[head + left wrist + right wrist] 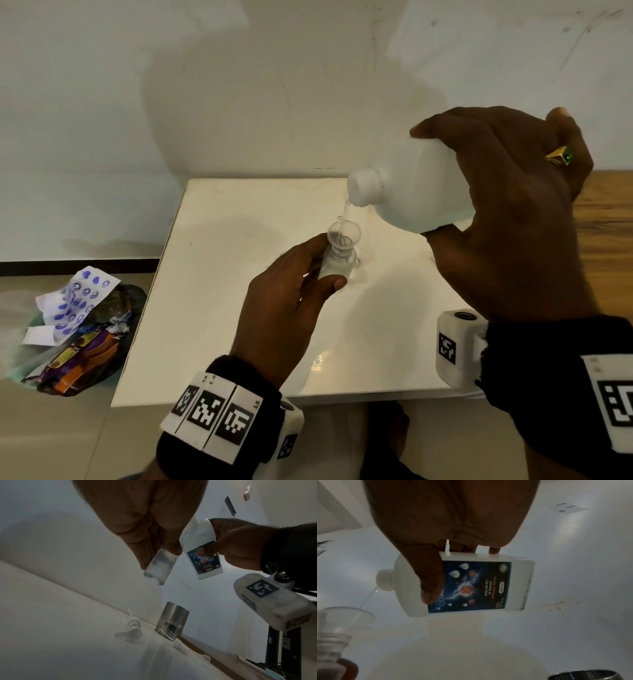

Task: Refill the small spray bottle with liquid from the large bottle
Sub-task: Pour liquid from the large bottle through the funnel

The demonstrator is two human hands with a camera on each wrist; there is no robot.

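My left hand (pixel 291 294) grips the small clear spray bottle (pixel 337 265) above the white table (pixel 219 308), with fingers and thumb around its body. A clear funnel (pixel 343 234) sits in its open neck. My right hand (pixel 507 219) holds the large white bottle (pixel 418 192) tipped with its neck down to the left. A thin stream of clear liquid (pixel 344 219) runs from its mouth into the funnel. From the left wrist, the small bottle (pixel 158 568) shows liquid in its bottom. The large bottle's blue label (pixel 471 586) faces the right wrist camera, with the funnel (pixel 349 616) at lower left.
A steel cup with holes (pixel 172 621) stands at the table's far side, with a white spray head (pixel 132 628) and a small white cap (pixel 181 647) lying near it. A bag of rubbish (pixel 82 332) lies on the floor to the left. A wooden surface (pixel 606 219) adjoins the table on the right.
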